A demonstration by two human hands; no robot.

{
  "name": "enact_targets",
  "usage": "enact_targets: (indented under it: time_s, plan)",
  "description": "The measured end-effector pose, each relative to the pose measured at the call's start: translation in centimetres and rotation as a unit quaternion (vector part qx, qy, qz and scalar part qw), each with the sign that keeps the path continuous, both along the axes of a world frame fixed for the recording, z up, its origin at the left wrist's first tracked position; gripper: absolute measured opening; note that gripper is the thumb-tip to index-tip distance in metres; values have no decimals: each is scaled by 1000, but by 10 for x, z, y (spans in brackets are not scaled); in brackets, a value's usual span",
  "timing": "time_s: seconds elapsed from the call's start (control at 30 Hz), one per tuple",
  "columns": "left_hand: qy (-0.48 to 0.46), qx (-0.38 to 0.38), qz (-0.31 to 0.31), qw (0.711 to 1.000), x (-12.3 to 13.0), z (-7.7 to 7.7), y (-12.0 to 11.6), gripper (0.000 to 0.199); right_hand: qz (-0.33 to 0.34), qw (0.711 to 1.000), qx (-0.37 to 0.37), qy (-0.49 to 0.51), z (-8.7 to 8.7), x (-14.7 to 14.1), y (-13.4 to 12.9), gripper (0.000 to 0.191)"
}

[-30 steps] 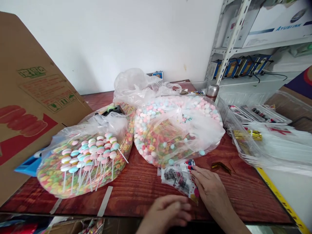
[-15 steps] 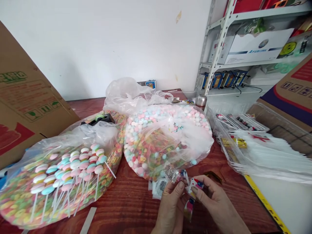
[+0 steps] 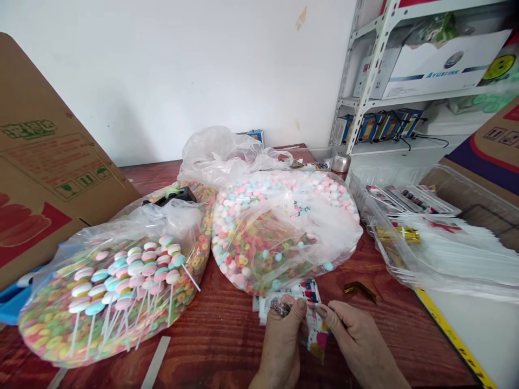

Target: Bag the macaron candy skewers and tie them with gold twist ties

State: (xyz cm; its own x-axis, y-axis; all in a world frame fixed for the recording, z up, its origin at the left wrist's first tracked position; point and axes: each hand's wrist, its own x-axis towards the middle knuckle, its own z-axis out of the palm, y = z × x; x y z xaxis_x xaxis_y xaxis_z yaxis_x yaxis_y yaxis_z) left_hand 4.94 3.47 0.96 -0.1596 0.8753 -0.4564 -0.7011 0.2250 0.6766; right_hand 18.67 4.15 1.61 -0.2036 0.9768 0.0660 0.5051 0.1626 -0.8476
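My left hand (image 3: 279, 343) and my right hand (image 3: 357, 340) are close together at the front of the wooden table, pinching a small printed plastic packet (image 3: 315, 329) between their fingertips. A few similar packets (image 3: 298, 292) lie partly under my fingers, against the foot of a clear bag of pastel candy (image 3: 284, 232). To the left is a second clear bag of colourful candy rings with lollipops on white sticks (image 3: 121, 292). A small gold twist-tie strip (image 3: 360, 292) lies to the right of my right hand.
A clear plastic tray (image 3: 397, 227) holds printed packets, gold ties and white sticks at the right. Cardboard sheets (image 3: 44, 140) lean at the left. A black tape dispenser (image 3: 170, 195) sits behind the lollipop bag. A metal shelf (image 3: 373, 70) stands at the back right.
My hands have moved slightly up and closer together around the packet. The view has shifted a little, with the table contents sitting further right in the picture.
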Motion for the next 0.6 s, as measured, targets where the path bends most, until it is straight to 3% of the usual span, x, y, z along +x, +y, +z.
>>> enact_targets:
  time_s: [0.13, 0.27, 0.37, 0.6]
  plan:
    - [-105, -53, 45, 992, 1, -7, 4, 39, -40, 995, -10, 92, 4, -2, -7, 42]
    - [-152, -64, 62, 984, -4, -16, 7, 40, -60, 987, 114, 93, 14, -1, -16, 31]
    - [-155, -49, 57, 985, -5, -16, 6, 38, -34, 982, 174, 70, 14, -6, -19, 30]
    - [-75, 11, 21, 997, -6, -2, 1, 26, 18, 980, 193, -43, 0, -13, -13, 22]
